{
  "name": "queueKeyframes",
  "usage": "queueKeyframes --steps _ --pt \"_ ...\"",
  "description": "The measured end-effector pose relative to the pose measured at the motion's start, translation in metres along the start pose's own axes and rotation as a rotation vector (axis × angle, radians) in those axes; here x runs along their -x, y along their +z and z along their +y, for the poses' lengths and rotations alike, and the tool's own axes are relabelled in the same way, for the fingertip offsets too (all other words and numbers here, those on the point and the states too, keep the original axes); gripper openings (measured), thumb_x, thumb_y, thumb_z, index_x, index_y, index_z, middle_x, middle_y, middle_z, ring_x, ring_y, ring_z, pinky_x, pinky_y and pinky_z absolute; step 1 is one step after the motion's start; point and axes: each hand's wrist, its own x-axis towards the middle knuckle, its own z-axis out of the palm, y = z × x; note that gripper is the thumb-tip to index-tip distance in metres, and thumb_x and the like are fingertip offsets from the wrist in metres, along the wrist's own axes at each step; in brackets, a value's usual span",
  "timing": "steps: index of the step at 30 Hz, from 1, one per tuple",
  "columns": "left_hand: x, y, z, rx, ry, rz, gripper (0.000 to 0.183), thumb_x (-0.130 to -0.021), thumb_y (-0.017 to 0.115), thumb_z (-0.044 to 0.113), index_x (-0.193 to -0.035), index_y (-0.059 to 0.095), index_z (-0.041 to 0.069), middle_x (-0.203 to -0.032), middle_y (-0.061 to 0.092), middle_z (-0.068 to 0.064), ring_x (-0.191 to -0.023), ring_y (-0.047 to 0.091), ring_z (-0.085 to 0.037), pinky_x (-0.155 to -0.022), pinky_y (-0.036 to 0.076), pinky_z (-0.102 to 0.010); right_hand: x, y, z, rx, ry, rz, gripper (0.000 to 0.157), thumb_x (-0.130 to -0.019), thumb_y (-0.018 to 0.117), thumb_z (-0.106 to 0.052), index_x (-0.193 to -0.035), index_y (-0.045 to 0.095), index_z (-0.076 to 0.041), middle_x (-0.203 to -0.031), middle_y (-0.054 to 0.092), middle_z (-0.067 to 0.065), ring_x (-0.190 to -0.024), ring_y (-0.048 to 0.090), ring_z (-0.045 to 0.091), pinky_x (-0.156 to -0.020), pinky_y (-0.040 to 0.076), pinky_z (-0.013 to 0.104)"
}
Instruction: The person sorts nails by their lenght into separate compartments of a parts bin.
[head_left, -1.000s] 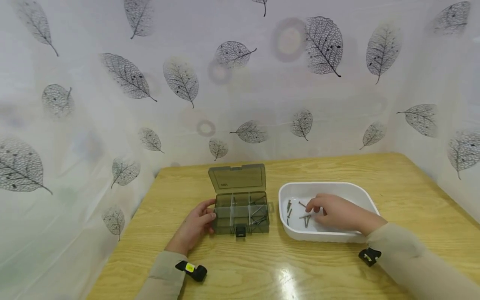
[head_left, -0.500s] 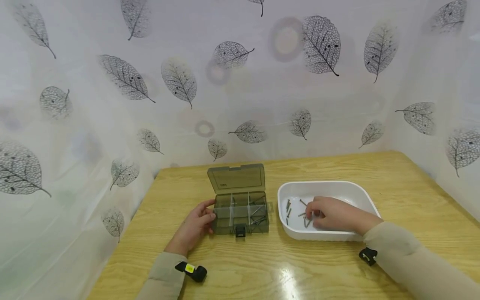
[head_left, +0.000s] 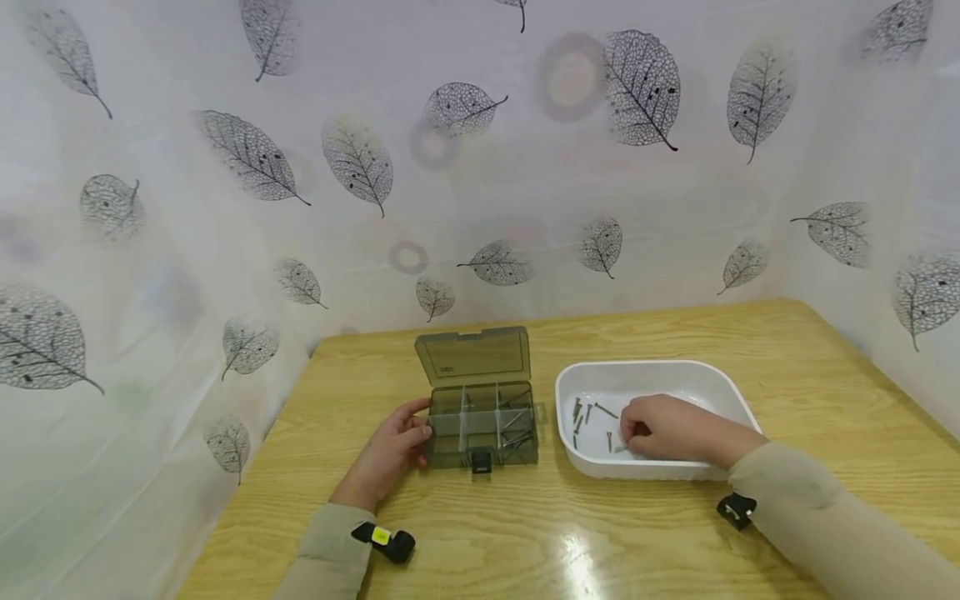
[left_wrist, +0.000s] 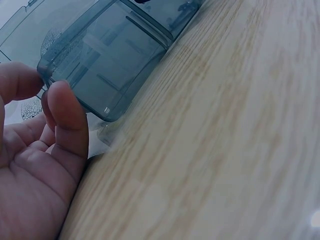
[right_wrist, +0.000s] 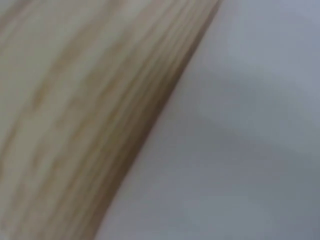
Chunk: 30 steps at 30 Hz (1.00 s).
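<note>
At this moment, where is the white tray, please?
In the head view, the white tray stands on the table, just right of the divided box, with the right hand inside it.

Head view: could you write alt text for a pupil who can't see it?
A person's right hand reaches into a white tray of loose screws, while the left hand holds the left side of an open, see-through compartment box with metal pieces in its right-side compartments. Both containers sit on a wooden table.
</note>
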Motion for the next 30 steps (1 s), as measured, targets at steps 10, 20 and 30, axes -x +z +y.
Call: queueKeyframes --steps 10,20,30 --pt "0.000 0.001 -0.001 -0.009 -0.003 0.015 0.056 -0.102 0.054 0.006 -0.154 0.035 0.006 -0.110 0.051 -0.015 -0.080 0.053 -0.021 -0.065 0.052 -0.030 -0.001 -0.007 -0.009 -0.007 0.010 0.045 0.017 -0.093 0.066 -0.009 -0.092 0.071 -0.024 -0.088 0.062 -0.017 -0.079 0.054 0.004 -0.073 0.048 0.029" --pt "0.000 0.000 -0.001 -0.014 0.014 0.015 0.054 -0.103 0.052 0.006 -0.154 0.035 0.005 -0.110 0.050 -0.014 -0.079 0.052 -0.021 -0.064 0.052 -0.031 -0.018 -0.007 -0.045 -0.013 -0.102 0.178 0.016 -0.090 0.064 -0.006 -0.095 0.072 -0.019 -0.085 0.057 -0.017 -0.075 0.052 0.003 -0.068 0.048 0.027" --pt "-0.001 0.001 0.000 -0.008 -0.009 0.036 0.054 -0.103 0.053 0.005 -0.154 0.037 0.008 -0.111 0.050 -0.014 -0.081 0.052 -0.021 -0.065 0.052 -0.030 -0.049 0.005 -0.083 -0.017 -0.157 0.209 0.013 -0.095 0.065 -0.009 -0.098 0.073 -0.018 -0.084 0.057 -0.015 -0.073 0.050 0.005 -0.066 0.046 0.028"
